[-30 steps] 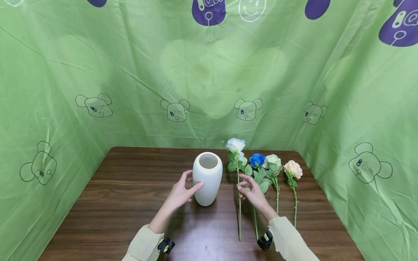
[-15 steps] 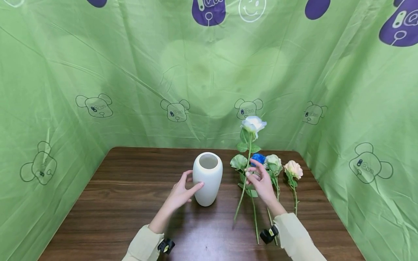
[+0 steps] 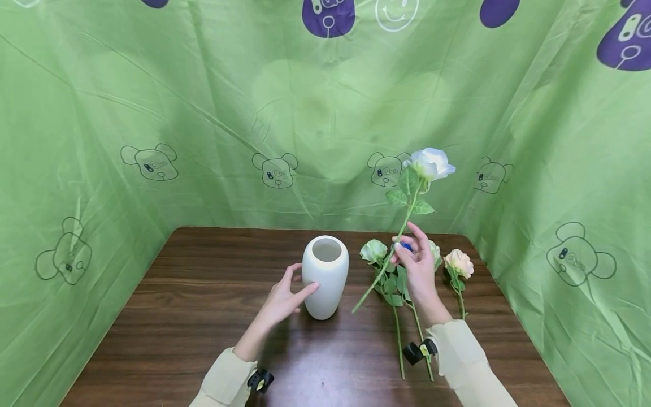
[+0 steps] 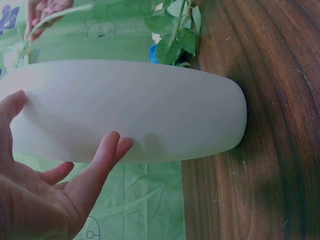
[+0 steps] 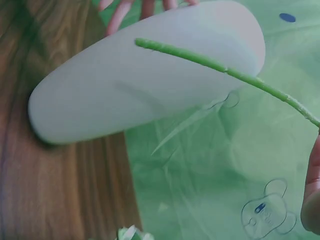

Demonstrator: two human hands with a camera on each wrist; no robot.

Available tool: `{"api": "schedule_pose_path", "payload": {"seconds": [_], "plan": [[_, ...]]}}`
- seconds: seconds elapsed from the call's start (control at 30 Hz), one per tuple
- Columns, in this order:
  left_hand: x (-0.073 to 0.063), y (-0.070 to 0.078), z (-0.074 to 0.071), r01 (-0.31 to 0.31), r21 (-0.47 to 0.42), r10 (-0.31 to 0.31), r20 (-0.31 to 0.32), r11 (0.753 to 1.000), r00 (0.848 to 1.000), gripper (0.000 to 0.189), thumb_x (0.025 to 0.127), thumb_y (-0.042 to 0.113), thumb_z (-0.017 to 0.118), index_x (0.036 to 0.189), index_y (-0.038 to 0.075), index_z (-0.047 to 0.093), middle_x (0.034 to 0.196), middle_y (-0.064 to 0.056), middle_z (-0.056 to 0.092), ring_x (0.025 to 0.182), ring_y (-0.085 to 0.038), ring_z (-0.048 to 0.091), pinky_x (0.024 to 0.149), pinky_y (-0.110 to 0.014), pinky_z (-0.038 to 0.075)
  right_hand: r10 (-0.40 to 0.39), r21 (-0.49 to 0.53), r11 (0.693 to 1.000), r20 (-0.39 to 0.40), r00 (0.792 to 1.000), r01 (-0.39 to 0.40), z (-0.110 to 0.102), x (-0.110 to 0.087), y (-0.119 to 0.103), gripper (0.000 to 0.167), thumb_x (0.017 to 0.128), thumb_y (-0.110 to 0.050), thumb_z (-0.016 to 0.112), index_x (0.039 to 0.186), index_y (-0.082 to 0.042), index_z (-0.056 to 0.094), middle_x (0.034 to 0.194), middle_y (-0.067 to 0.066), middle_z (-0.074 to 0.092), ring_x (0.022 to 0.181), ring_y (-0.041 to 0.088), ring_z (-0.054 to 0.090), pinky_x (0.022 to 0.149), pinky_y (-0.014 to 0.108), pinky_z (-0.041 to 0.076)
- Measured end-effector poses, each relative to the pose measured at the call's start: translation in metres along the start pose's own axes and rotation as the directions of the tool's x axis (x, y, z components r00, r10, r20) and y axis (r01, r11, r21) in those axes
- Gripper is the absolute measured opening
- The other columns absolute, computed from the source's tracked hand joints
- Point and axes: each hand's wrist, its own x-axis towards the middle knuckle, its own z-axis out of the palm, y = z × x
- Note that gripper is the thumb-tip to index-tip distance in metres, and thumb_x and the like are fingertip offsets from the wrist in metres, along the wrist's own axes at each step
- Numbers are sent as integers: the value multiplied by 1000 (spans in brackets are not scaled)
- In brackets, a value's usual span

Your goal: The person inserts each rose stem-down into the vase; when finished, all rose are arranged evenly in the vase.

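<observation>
A white vase (image 3: 325,285) stands upright on the brown wooden table, its mouth facing up. My left hand (image 3: 281,298) holds it by its left side, thumb at the front and fingers reaching behind. In the left wrist view, fingertips (image 4: 111,142) touch the vase wall. My right hand (image 3: 419,271) pinches the stem of a pale blue-white artificial rose (image 3: 431,164) between thumb and fingers. That rose is raised above the table, tilted with its bloom up to the right. The lower end of its stem (image 5: 200,59) points toward the vase without entering it.
More artificial roses lie to the right of the vase: a pale green one (image 3: 373,251), a blue one (image 3: 405,247) mostly behind my right hand, a whitish one (image 3: 435,254) partly covered, and a peach one (image 3: 459,263). A green printed curtain (image 3: 213,192) surrounds the table (image 3: 193,316).
My right hand has lifted the pale blue-white rose off the table, up and to the right, tilting its stem. The pale green rose beneath is uncovered. My left hand stays at the vase.
</observation>
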Motion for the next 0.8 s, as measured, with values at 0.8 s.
{"api": "schedule_pose_path", "payload": {"seconds": [0.8], "plan": [[-1, 0, 1, 15, 10, -15, -4, 1000, 1000, 68, 75, 50, 64, 128, 22, 34, 121, -16, 48, 66, -22, 60, 47, -31, 50, -161, 211, 958, -161, 974, 193, 54, 45, -40, 51, 82, 12, 52, 126, -10, 38, 93, 12, 52, 56, 17, 55, 49, 21, 45]]}}
